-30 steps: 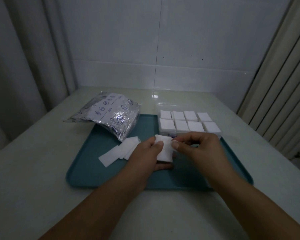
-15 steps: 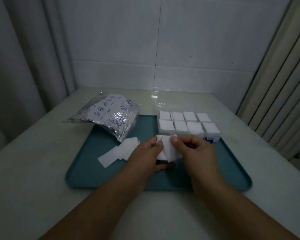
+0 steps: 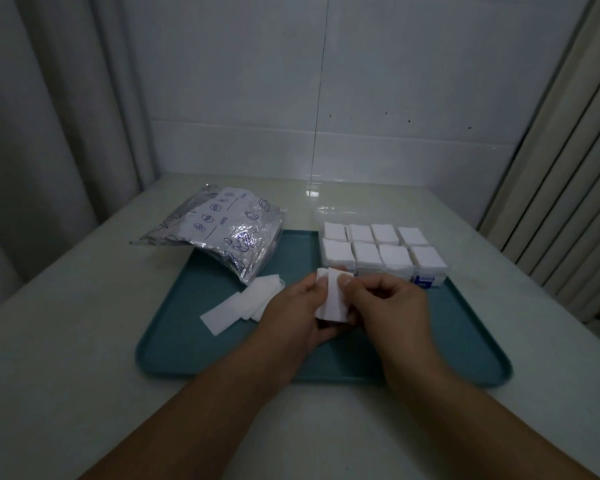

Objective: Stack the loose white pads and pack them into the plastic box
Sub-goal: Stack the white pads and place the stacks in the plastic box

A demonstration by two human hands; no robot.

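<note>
White pads (image 3: 334, 295) are pinched between the left hand (image 3: 296, 310) and the right hand (image 3: 388, 308) above the teal tray (image 3: 222, 355), their lower edge hidden by fingers. Print on the foil bag (image 3: 222, 233) is illegible; the plastic box (image 3: 383, 252) holds pads.

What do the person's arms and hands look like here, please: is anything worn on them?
Both forearms are bare up to the frame's bottom edge: no sleeves show. The left hand and the right hand wear no gloves, and no watch, bracelet or ring can be seen on the wrists or fingers. The nails look short and plain. The light is dim, so small marks could go unseen.
</note>
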